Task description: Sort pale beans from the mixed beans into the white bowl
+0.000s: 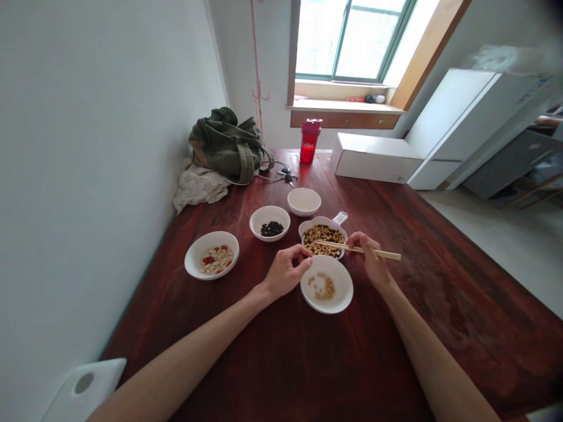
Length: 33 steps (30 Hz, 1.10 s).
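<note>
Bare left forearm point(185, 346), bare right forearm point(433, 357), slim left hand point(288, 271), slim right hand point(368, 261) (long fingers point(299, 253)), sleeves out of view

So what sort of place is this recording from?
Probably a room in a home: a dark wooden table with white bowls of food, plus an olive bag and keys lying on it.

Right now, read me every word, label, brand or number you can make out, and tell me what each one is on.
Red bottle: white marks, too blurred to read.
Box: small mark at its corner, too small to read.
Fridge: label at upper right, too blurred to read.
</note>
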### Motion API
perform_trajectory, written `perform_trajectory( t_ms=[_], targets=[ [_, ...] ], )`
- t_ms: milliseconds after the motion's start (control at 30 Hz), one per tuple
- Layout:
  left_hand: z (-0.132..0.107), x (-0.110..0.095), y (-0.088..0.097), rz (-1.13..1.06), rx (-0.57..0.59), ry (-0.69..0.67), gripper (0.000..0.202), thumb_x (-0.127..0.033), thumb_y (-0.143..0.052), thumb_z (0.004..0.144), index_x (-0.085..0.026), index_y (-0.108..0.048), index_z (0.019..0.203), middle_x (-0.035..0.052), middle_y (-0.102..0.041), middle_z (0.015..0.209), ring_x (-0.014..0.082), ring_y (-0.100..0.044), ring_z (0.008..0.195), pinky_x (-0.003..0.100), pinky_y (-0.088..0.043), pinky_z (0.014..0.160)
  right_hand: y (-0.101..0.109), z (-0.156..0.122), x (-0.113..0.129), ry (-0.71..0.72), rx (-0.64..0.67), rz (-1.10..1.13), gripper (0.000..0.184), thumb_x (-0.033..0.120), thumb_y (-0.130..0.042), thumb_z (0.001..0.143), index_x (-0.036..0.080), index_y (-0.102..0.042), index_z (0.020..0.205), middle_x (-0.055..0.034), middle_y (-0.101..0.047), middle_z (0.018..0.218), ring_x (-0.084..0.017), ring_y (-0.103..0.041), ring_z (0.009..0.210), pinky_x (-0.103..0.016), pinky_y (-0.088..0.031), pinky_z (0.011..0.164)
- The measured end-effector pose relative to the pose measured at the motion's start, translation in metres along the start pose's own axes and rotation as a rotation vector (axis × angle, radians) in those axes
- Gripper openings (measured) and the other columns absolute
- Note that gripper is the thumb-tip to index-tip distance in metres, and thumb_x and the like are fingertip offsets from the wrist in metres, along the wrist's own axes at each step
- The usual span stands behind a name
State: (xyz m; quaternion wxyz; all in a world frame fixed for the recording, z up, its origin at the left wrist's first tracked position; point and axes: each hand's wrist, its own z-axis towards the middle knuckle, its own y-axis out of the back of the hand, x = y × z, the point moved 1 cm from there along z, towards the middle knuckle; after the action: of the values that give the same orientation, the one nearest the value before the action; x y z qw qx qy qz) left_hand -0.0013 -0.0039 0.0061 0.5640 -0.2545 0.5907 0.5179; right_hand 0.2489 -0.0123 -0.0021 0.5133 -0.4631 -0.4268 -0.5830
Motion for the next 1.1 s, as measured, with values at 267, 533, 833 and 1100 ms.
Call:
perform_trajectory(
  t_ms=[267,533,833,1100],
  targets=[
    [0.0,0.0,0.0,0.005,0.005,-0.005,0.023,-0.034,-0.061,0.091,-0.014,-0.073,0.093,0.0001,-0.06,0.069,0.012,-0.051,0.062,0.024,-0.038,0.06,0.002,-0.001,0.002,0.0,0.035,0.069,0.057,0.073,-0.044,0.094,0.023,-0.061,0.073,-0.0016,-0.056,0.062,-0.016,-0.051,0.055,-0.026,-0.039,0.045],
    [0.0,0.001,0.0,0.011,0.01,-0.01,0.024,-0.033,-0.06,0.092,-0.013,-0.072,0.094,-0.0001,-0.059,0.069,0.0117,-0.05,0.063,0.024,-0.038,0.06,0.005,0.0,-0.003,0.068,0.062,-0.038,0.054,0.062,-0.044,0.099,0.022,-0.061,0.068,-0.0016,-0.055,0.064,-0.015,-0.048,0.056,-0.028,-0.037,0.049],
    [0.0,0.0,0.0,0.015,0.003,-0.009,0.022,-0.032,-0.061,0.092,-0.013,-0.072,0.094,-0.0002,-0.06,0.069,0.0114,-0.051,0.063,0.023,-0.038,0.06,0.006,0.0,-0.013,0.088,0.012,-0.086,0.05,0.057,-0.044,0.102,0.021,-0.061,0.071,0.0002,-0.052,0.062,-0.013,-0.044,0.052,-0.027,-0.032,0.048],
    [0.0,0.0,-0.001,0.017,0.012,-0.013,0.024,-0.033,-0.06,0.093,-0.013,-0.072,0.095,0.0001,-0.06,0.07,0.0117,-0.052,0.064,0.023,-0.039,0.061,0.004,0.0,-0.01,0.102,0.028,-0.098,0.047,0.055,-0.046,0.102,0.021,-0.063,0.074,0.0004,-0.053,0.064,-0.013,-0.044,0.053,-0.027,-0.032,0.048]
  ],
)
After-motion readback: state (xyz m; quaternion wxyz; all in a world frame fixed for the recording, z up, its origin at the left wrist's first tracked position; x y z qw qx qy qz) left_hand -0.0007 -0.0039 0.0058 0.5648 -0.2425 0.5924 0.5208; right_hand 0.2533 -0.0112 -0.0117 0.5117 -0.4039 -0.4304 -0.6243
